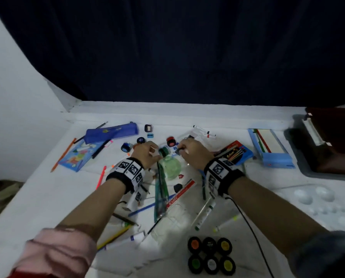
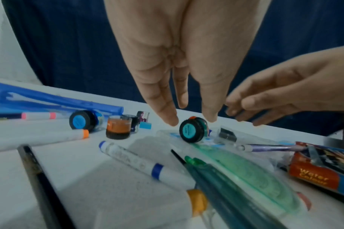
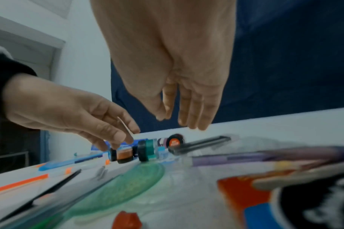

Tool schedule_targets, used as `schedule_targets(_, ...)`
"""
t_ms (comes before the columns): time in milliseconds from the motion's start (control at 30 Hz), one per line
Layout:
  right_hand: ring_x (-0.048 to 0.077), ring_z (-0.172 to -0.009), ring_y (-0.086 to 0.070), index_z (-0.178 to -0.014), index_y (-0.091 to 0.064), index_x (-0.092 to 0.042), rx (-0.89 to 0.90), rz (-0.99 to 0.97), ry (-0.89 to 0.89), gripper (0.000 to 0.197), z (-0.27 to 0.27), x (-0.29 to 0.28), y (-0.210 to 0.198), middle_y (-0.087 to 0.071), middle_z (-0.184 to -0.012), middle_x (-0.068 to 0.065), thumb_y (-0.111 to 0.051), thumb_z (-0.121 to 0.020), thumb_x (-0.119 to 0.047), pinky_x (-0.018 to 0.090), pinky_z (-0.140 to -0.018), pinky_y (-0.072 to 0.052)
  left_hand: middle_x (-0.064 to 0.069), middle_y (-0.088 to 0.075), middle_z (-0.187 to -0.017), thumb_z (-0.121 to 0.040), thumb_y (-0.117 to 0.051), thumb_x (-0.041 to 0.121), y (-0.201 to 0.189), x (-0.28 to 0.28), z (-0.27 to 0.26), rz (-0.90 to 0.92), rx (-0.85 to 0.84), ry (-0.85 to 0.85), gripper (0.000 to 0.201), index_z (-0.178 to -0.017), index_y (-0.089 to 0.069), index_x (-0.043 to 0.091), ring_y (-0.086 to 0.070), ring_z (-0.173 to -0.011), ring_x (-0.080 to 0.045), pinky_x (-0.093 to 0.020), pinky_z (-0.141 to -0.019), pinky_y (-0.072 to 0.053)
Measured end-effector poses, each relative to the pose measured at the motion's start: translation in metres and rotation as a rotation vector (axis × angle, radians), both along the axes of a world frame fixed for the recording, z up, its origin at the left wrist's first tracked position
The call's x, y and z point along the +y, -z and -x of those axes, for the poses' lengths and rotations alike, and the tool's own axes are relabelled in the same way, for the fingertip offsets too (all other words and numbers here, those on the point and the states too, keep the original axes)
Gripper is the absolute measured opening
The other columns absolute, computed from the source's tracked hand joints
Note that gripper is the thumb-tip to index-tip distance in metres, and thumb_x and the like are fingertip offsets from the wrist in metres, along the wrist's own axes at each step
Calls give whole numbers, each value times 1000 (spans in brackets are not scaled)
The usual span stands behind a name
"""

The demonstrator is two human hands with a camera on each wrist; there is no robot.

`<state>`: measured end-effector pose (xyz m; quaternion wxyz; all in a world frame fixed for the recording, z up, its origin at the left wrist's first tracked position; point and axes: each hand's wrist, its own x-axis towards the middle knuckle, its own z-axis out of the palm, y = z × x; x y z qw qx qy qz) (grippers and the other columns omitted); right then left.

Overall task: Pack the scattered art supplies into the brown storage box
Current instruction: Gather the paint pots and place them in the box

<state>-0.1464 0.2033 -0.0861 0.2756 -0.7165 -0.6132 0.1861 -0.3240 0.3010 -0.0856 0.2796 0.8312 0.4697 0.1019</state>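
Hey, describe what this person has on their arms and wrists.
Both hands are bare. The left wrist band and the right wrist band are black with white square tags printed with black patterns. A thin black cable trails from the right band. The left sleeve is pink, the right sleeve dark grey-blue.

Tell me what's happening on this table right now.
A person is tidying scattered art supplies. The left hand reaches down with straight fingers on either side of a teal-capped paint pot lying on its side, not yet gripping it. The right hand hovers open above the clutter, holding nothing. Markers, pens and other pots lie loose on the white table.
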Motion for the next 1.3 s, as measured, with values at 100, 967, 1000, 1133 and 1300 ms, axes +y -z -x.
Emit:
schedule_targets(100, 30, -115, -50, -124, -55, -12, -58, 21, 26, 33, 9, 37, 14, -52, -125, 14, -47, -92, -9, 40, -96, -42, -10, -60, -118, -78, -73, 30, 14, 8, -9, 19, 27, 9, 54, -124, -52, 10, -60, -99, -25, -32, -85, -50)
schedule_targets(967, 4, -92, -57, -116, -63, -20, 144, 171, -26, 25, -32, -161, -53, -61, -110, -10, -49, -97, -15, 10, -76, -46, 3, -44, -101, -68, -63, 40, -23, -151, -30, 79, -160, 558, 53, -117, -61, 20, -53, -96, -13, -25, -86, -48)
schedule_targets(1000, -2, -88, -57, -115, -63, -23, 190, 214, -4, 22, -33, -182, -53, -60, -108, -14, -54, -95, -18, 6, -72, -43, 3, -44, -102, -68, -64, 40, -22, -163, -30, 110, -141, 594, 53, -117, -61, 20, -54, -97, -14, -27, -86, -49)
schedule_targets(1133, -3, -80, -62, -106, -63, -24, 309, 226, 82, 34, -27, -257, -36, -64, -102, -11, -77, -76, -14, 10, -70, -46, -4, -49, -108, -76, -73, 30, -10, -206, -33, 159, -53, 716, 45, -117, -58, 17, -56, -100, -19, -30, -88, -49)
schedule_targets(1300, 8, -66, -64, -101, -50, -24, 257, 269, 209, 35, -3, -305, 8, -68, -87, 0, -74, -77, -23, 16, -58, -48, -7, -58, -111, -80, -70, 28, 9, -242, -43, 129, 22, 799, 42, -118, -58, 16, -56, -102, -19, -18, -83, -39)
